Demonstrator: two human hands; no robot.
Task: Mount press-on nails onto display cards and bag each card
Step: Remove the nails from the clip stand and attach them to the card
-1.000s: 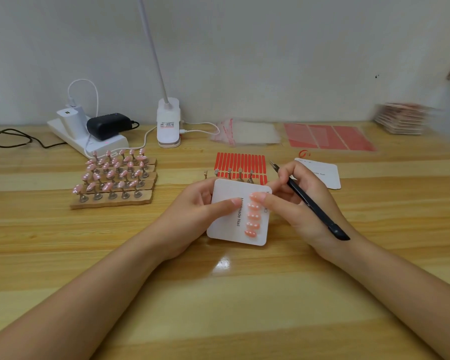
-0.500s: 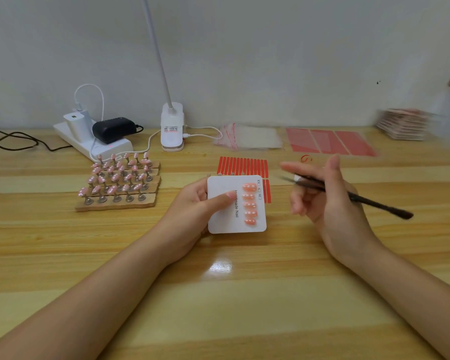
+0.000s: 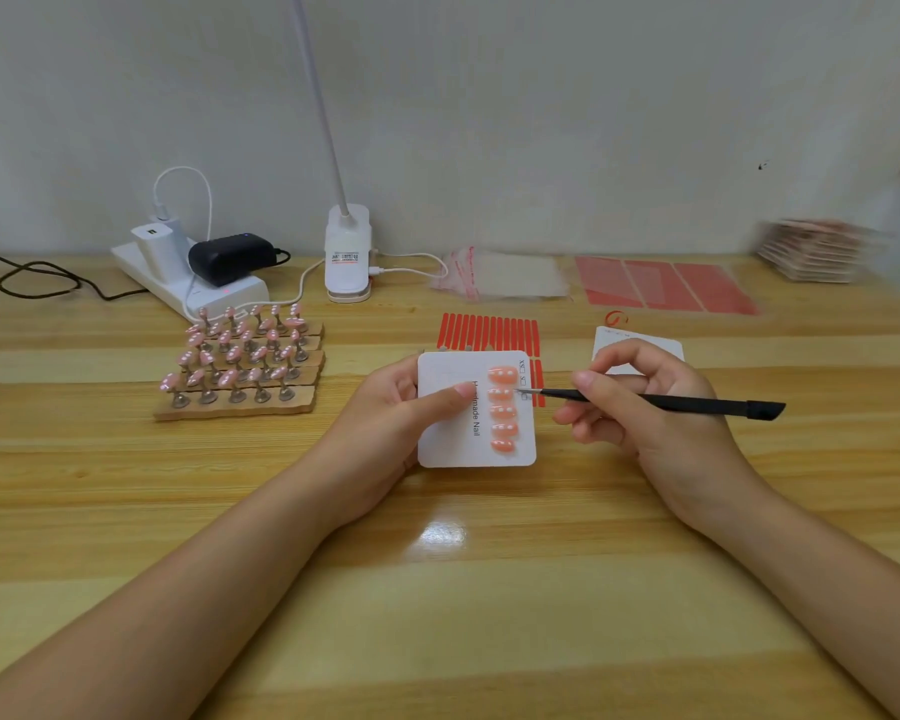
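Left hand (image 3: 385,407) raised just above table (image 3: 437,615), palm toward camera, fingers curled behind display card (image 3: 453,439), thumb pressed on its face. Card held upright-ish; five press-on nails (image 3: 502,410) in column along right edge. Right hand (image 3: 640,407) beside card, thumb and forefinger pinching black tweezers (image 3: 661,402); tip met second nail from top.

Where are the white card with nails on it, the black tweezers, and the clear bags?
display card (image 3: 448,444): head view, bare lower-left area of its face.
tweezers (image 3: 697,405): head view, middle of the black shaft.
clear bags (image 3: 515,275): head view, centre of the flat pile by the wall.
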